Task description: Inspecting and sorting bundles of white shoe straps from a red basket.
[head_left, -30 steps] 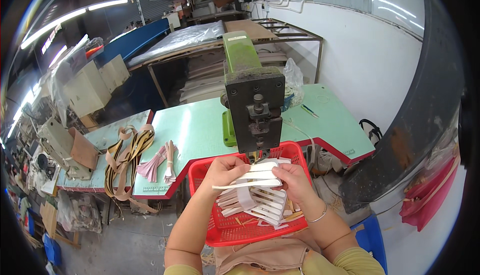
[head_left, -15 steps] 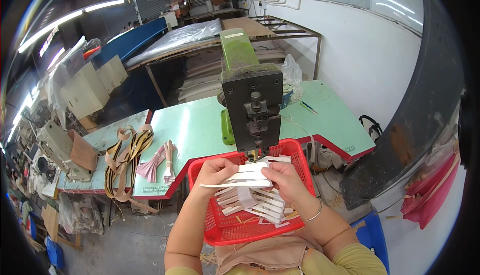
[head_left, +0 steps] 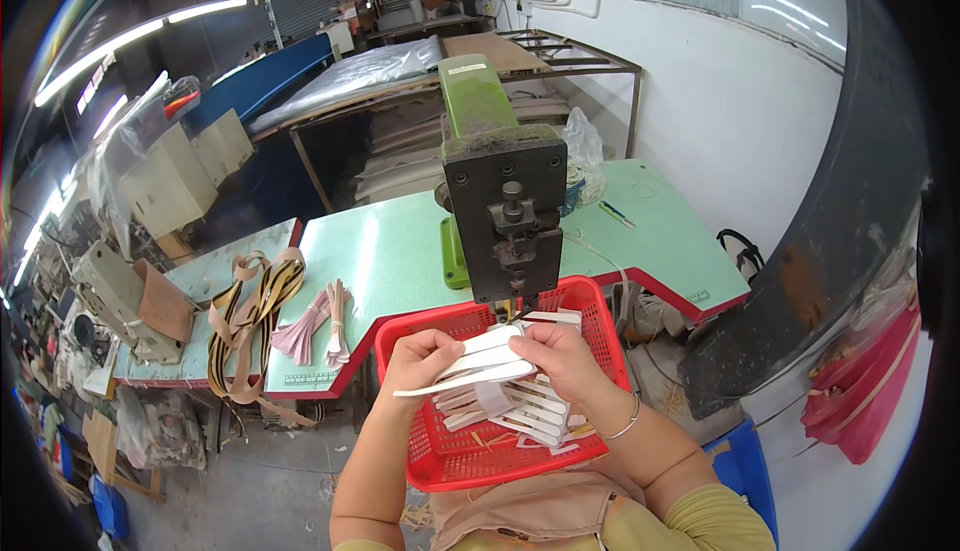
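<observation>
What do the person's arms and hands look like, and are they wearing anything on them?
Both the left hand and right hand are bare, without gloves. The forearms are uncovered below yellow-green sleeves. A thin, silvery bracelet circles the right wrist.

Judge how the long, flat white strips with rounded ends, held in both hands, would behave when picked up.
The white strips are probably fairly stiff: the lowest juts past the left hand with little sag. Each looks thin and narrow, so likely light. Fanned out between this and the right hand, they might slide apart if gripped loosely.
</observation>
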The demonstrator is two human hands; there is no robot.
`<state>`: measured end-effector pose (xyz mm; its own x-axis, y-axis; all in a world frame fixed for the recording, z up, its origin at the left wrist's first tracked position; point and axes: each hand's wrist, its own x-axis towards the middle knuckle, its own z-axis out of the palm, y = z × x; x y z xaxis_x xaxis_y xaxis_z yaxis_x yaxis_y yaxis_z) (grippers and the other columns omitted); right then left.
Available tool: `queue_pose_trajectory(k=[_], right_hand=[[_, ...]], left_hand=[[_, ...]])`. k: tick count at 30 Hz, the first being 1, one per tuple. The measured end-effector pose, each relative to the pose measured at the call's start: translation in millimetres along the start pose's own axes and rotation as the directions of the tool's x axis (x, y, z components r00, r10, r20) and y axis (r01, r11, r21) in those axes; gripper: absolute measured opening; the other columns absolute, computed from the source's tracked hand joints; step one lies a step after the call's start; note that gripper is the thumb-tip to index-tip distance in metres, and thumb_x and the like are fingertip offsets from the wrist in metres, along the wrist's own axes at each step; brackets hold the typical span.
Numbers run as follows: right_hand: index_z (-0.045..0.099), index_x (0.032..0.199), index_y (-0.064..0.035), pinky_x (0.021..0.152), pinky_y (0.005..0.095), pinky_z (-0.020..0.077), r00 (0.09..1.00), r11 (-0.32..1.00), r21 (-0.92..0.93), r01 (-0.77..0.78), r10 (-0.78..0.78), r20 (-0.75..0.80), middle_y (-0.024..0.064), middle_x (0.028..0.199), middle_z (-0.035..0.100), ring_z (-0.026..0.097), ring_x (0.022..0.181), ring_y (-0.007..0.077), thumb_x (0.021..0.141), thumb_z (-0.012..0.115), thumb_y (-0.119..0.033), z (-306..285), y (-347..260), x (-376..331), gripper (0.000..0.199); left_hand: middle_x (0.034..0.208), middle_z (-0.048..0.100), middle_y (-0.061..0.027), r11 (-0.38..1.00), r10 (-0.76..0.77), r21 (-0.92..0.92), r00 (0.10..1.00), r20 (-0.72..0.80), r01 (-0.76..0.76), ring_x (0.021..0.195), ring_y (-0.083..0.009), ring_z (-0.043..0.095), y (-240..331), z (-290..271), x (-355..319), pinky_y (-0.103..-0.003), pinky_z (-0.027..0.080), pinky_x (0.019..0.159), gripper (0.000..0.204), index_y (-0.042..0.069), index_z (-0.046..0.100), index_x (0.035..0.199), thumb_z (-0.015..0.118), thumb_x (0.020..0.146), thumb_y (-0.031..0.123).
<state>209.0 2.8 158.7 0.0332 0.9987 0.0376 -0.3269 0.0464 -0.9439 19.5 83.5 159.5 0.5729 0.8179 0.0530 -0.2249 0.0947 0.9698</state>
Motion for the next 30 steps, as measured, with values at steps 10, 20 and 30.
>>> queue_pose_trajectory(k=[10, 20, 30], right_hand=[[0.060, 0.076, 0.0005, 0.058, 0.0198, 0.0399, 1.000, 0.990, -0.139, -0.001, 0.002, 0.008, 0.0004, 0.070, 0.057, 0.050, 0.063, 0.0048, 0.079, 0.057, -0.014, -5, -10, 3, 0.016], [0.059, 0.072, -0.0005, 0.054, 0.0188, 0.0381, 1.000, 0.987, -0.161, 0.011, -0.011, 0.006, -0.0006, 0.067, 0.056, 0.049, 0.060, 0.0040, 0.078, 0.058, -0.014, -7, -16, 4, 0.014], [0.062, 0.076, 0.0001, 0.056, 0.0188, 0.0409, 0.995, 0.955, -0.293, -0.034, 0.058, 0.076, 0.0015, 0.068, 0.059, 0.052, 0.062, 0.0045, 0.078, 0.059, -0.015, -17, -27, 12, 0.016]], left_hand=[[0.070, 0.059, -0.0007, 1.000, 0.017, 0.020, 1.000, -0.025, -0.016, 0.063, -0.0051, 0.050, -14, 4, -14, -0.020, 0.042, 0.058, 0.010, 0.001, 0.059, 0.074, 0.061, 0.078, 0.011], [0.071, 0.058, 0.0003, 0.998, 0.031, 0.056, 0.999, -0.016, -0.031, 0.063, -0.0046, 0.050, -20, 9, -17, -0.020, 0.041, 0.058, 0.011, 0.002, 0.060, 0.076, 0.061, 0.079, 0.013], [0.076, 0.059, -0.0035, 0.932, -0.061, 0.362, 0.984, 0.170, -0.005, 0.070, -0.0077, 0.053, 7, 12, -12, -0.022, 0.043, 0.063, 0.023, -0.002, 0.061, 0.086, 0.063, 0.076, 0.018]])
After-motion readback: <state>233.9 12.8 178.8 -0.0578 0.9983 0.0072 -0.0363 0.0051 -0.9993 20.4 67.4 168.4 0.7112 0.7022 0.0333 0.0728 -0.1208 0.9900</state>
